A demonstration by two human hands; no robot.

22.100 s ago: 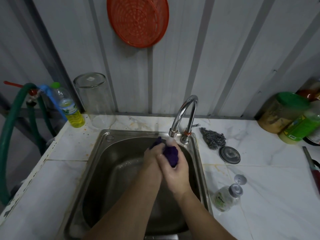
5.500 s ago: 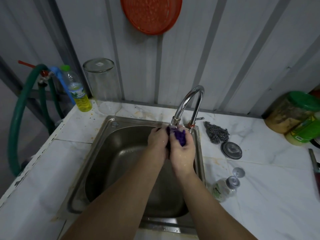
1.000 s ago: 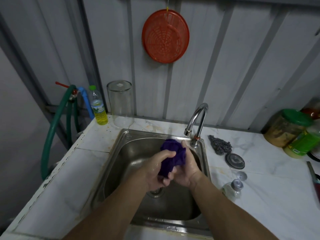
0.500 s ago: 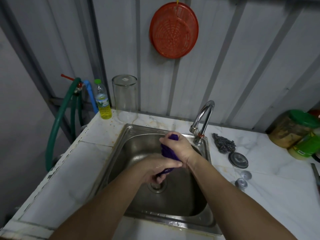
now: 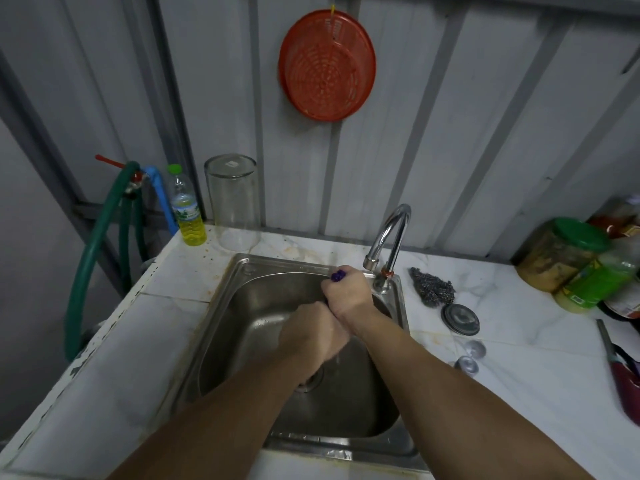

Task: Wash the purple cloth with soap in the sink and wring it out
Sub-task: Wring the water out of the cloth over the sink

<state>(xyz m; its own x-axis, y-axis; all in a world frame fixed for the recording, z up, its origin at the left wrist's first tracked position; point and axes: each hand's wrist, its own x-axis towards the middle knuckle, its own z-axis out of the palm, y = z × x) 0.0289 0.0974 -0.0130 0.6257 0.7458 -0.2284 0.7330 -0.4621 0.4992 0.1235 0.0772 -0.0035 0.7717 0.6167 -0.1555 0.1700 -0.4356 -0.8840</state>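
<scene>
Both hands fisted, one above the other, over the sink basin. Right hand [image 5: 348, 294] uppermost and farther from the camera, fingers curled tight around the purple cloth [image 5: 337, 275]; only a small purple knob of it shows past the top of the fist, close under the spout. Left hand [image 5: 310, 332] lower and nearer, also clenched, its knuckles pressed against the heel of the right; cloth presumably runs between the two fists but is hidden there. A thin trickle of water falls from under the left fist toward the drain [image 5: 311, 379].

Sink [image 5: 225, 306]: stainless, single basin, set into the white marble-pattern counter [image 5: 519, 393]. Faucet [image 5: 389, 244] at the sink's far right corner, curved, spout pointing down; cannot tell whether it runs.

Counter right of sink, from the rim outward: steel wool scrubber [image 5: 433, 285], round metal drain cover [image 5: 460, 319], two small metal caps [image 5: 469, 356] nearer the front edge. Far right corner: jar with green lid [image 5: 561, 254], green bottle [image 5: 599, 282] leaning beside it.

Counter far left corner: bottle of yellow liquid [image 5: 187, 211], clear upturned container [image 5: 233, 202] just beside it. Green hose [image 5: 93, 251] hangs off the left edge. Orange strainer [image 5: 327, 65] hangs on the wall above.
</scene>
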